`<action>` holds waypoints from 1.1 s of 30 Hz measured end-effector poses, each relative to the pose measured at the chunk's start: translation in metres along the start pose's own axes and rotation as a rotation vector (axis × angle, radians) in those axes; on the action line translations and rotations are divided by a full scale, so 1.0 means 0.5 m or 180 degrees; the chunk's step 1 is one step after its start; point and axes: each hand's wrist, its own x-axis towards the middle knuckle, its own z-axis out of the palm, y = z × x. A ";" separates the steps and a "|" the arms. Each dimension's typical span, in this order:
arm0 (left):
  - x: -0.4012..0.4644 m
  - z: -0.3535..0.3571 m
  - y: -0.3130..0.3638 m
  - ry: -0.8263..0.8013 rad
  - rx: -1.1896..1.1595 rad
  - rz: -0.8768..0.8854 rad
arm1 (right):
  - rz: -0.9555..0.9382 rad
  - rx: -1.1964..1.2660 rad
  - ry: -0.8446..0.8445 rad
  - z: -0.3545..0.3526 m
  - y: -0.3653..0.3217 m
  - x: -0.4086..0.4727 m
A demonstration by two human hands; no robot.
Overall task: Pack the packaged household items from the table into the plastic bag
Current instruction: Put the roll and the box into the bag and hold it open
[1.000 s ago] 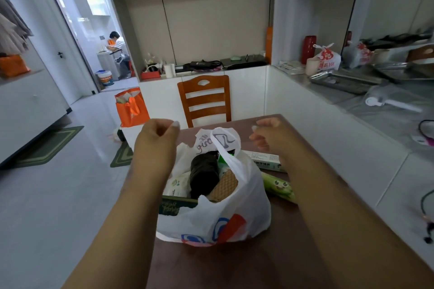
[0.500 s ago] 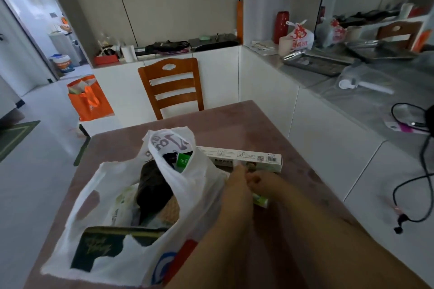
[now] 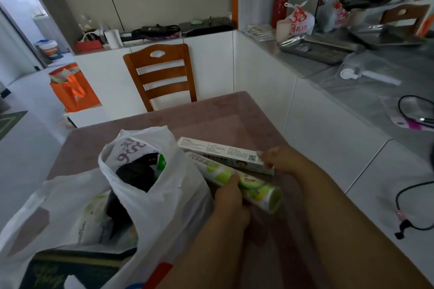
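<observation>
A white plastic bag [image 3: 164,206] stands open on the brown table [image 3: 223,115], with a black item, a green-labelled pack and a dark flat package inside. Right of the bag lies a green roll of cling film [image 3: 256,189]; my left hand [image 3: 231,197] grips its middle. Behind it lies a long white box [image 3: 220,151]. My right hand [image 3: 279,161] holds the box's right end with curled fingers.
A wooden chair [image 3: 162,73] stands at the table's far edge. White counters run along the right with metal trays [image 3: 317,48], a tied bag [image 3: 299,19] and cables [image 3: 415,115]. An orange bag [image 3: 72,89] sits on the floor at left.
Both hands left the bag's handles and came down to the right of the bag. The left now grips the green roll, the right holds the white box's end. The view tilted down.
</observation>
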 end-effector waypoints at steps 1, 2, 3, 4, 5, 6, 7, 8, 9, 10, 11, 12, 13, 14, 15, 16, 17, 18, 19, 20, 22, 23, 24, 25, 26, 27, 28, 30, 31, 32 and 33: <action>0.002 -0.006 -0.003 -0.0083 -0.0104 -0.0031 | -0.0075 -0.0145 0.0245 0.003 -0.001 0.021; 0.000 -0.013 -0.005 -0.0153 -0.0183 -0.0079 | -0.0175 -0.0231 0.0324 0.010 -0.007 0.035; -0.005 -0.022 -0.008 -0.0198 -0.0220 -0.0144 | -0.0239 -0.0341 0.0216 0.024 -0.011 0.050; -0.007 -0.031 -0.011 -0.0239 -0.0232 -0.0203 | -0.0279 -0.0474 0.0035 0.042 -0.012 0.064; -0.009 -0.038 -0.014 -0.0262 -0.0217 -0.0231 | -0.0304 -0.0613 -0.0096 0.059 -0.013 0.072; -0.009 -0.043 -0.016 -0.0264 -0.0189 -0.0234 | -0.0344 -0.0766 -0.0093 0.072 -0.013 0.079; -0.009 -0.047 -0.017 -0.0253 -0.0173 -0.0227 | -0.0377 -0.0897 -0.0025 0.080 -0.013 0.081; -0.008 -0.049 -0.018 -0.0255 -0.0180 -0.0223 | -0.0378 -0.0953 0.0028 0.083 -0.010 0.084; -0.007 -0.050 -0.018 -0.0282 -0.0189 -0.0218 | -0.0308 -0.0900 -0.0011 0.082 -0.009 0.081; -0.006 -0.048 -0.018 -0.0332 -0.0198 -0.0213 | -0.0164 -0.0731 -0.0109 0.077 -0.010 0.074; -0.008 -0.048 -0.018 -0.0384 -0.0207 -0.0212 | 0.0000 -0.0478 -0.0231 0.068 -0.010 0.064; -0.010 -0.046 -0.017 -0.0443 -0.0205 -0.0223 | 0.0132 -0.0221 -0.0322 0.059 -0.008 0.051; -0.014 -0.047 -0.017 -0.0500 -0.0196 -0.0229 | 0.0247 -0.0018 -0.0368 0.049 -0.006 0.034; -0.020 -0.046 -0.018 -0.0561 -0.0178 -0.0228 | 0.0334 0.0171 -0.0350 0.039 -0.002 0.013; -0.026 -0.045 -0.018 -0.0633 -0.0162 -0.0214 | 0.0424 0.0409 -0.0309 0.032 0.004 -0.010; -0.033 -0.044 -0.020 -0.0726 -0.0148 -0.0194 | 0.0499 0.0686 -0.0270 0.028 0.009 -0.037; -0.042 -0.043 -0.023 -0.0827 -0.0132 -0.0174 | 0.0556 0.0952 -0.0231 0.026 0.014 -0.064; -0.054 -0.040 -0.026 -0.0913 -0.0112 -0.0160 | 0.0577 0.1180 -0.0180 0.028 0.020 -0.091; -0.067 -0.037 -0.030 -0.0949 -0.0070 -0.0125 | 0.0588 0.1393 -0.0124 0.031 0.026 -0.116; -0.081 -0.035 -0.033 -0.0951 -0.0007 -0.0058 | 0.0585 0.1571 -0.0054 0.036 0.032 -0.141; -0.108 -0.034 -0.039 -0.0934 0.0132 0.0155 | 0.0529 0.1782 0.0107 0.047 0.045 -0.191; -0.122 -0.035 -0.040 -0.0955 0.0203 0.0264 | 0.0452 0.1854 0.0212 0.051 0.049 -0.215; -0.137 -0.038 -0.040 -0.1000 0.0288 0.0353 | 0.0390 0.1963 0.0317 0.055 0.051 -0.238; -0.153 -0.041 -0.039 -0.1062 0.0371 0.0421 | 0.0314 0.2173 0.0409 0.056 0.048 -0.259; -0.168 -0.046 -0.036 -0.1155 0.0437 0.0471 | 0.0254 0.2422 0.0431 0.053 0.042 -0.278; -0.185 -0.051 -0.032 -0.1276 0.0487 0.0502 | 0.0198 0.2603 0.0410 0.047 0.033 -0.296; -0.203 -0.056 -0.029 -0.1399 0.0553 0.0530 | 0.0142 0.2670 0.0396 0.037 0.018 -0.313; -0.237 -0.069 -0.026 -0.1538 0.0965 0.0759 | 0.0104 0.2598 0.0435 0.019 -0.018 -0.338; -0.251 -0.075 -0.026 -0.1542 0.1356 0.1000 | 0.0138 0.2511 0.0545 0.016 -0.039 -0.347; -0.264 -0.081 -0.025 -0.1541 0.1791 0.1278 | 0.0128 0.2400 0.0645 0.017 -0.060 -0.357; -0.276 -0.085 -0.023 -0.1576 0.2178 0.1537 | 0.0084 0.2327 0.0677 0.020 -0.079 -0.366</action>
